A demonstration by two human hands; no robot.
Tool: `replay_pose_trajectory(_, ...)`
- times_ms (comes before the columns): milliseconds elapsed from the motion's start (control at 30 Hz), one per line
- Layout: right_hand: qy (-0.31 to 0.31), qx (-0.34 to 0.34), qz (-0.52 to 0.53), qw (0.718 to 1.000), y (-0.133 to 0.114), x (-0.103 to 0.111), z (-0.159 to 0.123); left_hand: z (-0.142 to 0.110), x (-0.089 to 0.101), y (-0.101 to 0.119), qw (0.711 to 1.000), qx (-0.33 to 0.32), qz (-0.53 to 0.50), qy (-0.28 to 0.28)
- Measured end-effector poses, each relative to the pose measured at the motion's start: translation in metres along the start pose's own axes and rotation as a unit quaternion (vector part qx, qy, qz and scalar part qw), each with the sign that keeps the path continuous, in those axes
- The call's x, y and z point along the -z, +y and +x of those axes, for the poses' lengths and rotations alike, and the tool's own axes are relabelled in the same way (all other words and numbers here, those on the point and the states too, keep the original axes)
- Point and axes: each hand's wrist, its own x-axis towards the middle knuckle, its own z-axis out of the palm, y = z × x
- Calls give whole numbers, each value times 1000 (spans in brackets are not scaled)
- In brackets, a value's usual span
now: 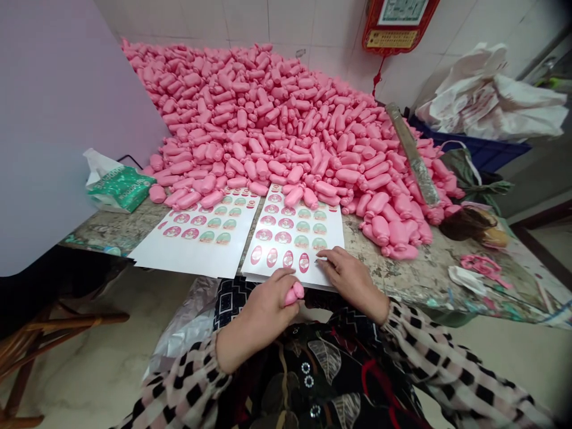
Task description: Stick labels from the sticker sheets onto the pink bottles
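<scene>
While the left hand [263,313] grips a pink capsule-shaped piece [294,293] at 6 o'clock, the right hand [353,280] lies open, its fingertips [322,257] resting on the lower right of a sticker sheet [334,229]. Round and oval labels [286,223] stand in rows across that sheet. A second sticker sheet [179,263] lies just to its left, both on a mottled stone tabletop [429,280]. A heap of pink pieces [268,119] fills 12 o'clock, touching the sheets' far edges. A green tissue packet [120,187] sits at 10 o'clock; a long wrapped roll [413,155] lies on the heap at 2 o'clock, near a blue crate [469,143]. The left fingers hide most of the held piece, so any label on it is out of sight. Whether the right fingertips pinch a label is hard to tell, though probably not.
</scene>
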Motion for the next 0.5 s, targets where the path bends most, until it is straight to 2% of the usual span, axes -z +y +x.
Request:
replay_pose_trajectory(67,9,12,-49,999,-1,-5,3,5,-7,0,997,-27,73,-10)
replay_pose_trajectory(267,11,33,-151,988,-10,-7,10,12,-26,-3,974,-12,223,-41)
replay_pose_trajectory(367,-8,40,-176,984,-11,-3,13,12,-29,-5,962,-18,270,-35)
replay_pose_trajectory(500,-31,51,-169,984,-9,2,15,11,-32,-9,958,-29,284,-25)
